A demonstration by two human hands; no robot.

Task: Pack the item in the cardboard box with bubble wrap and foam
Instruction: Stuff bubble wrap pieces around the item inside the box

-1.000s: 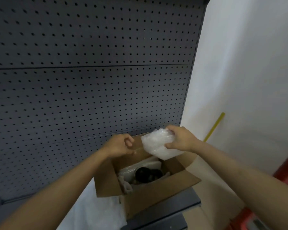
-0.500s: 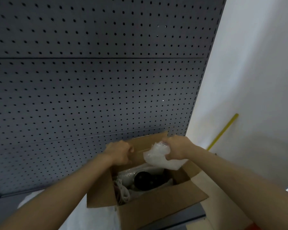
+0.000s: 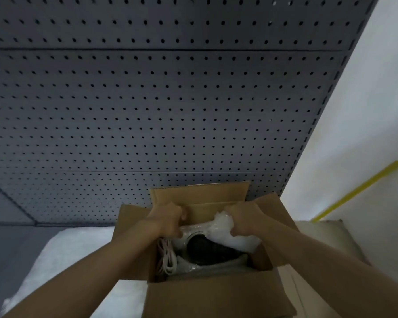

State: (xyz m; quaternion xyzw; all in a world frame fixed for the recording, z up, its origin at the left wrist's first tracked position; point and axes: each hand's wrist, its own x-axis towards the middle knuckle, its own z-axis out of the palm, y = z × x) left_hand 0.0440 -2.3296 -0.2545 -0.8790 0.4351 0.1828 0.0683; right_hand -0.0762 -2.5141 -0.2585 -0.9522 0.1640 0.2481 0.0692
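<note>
Grey pegboard fills the upper frame, with a white wall at right. At lower centre an open cardboard box stands with its flaps up. Inside lies a dark item in clear wrapping, a coiled white cord at its left. The right hand, fingers curled, grips a wad of bubble wrap and presses it over the item, likely as top cushioning. The left hand, fingers curled, appears to grip wrapping at the box's far left, probably steadying it.
</note>
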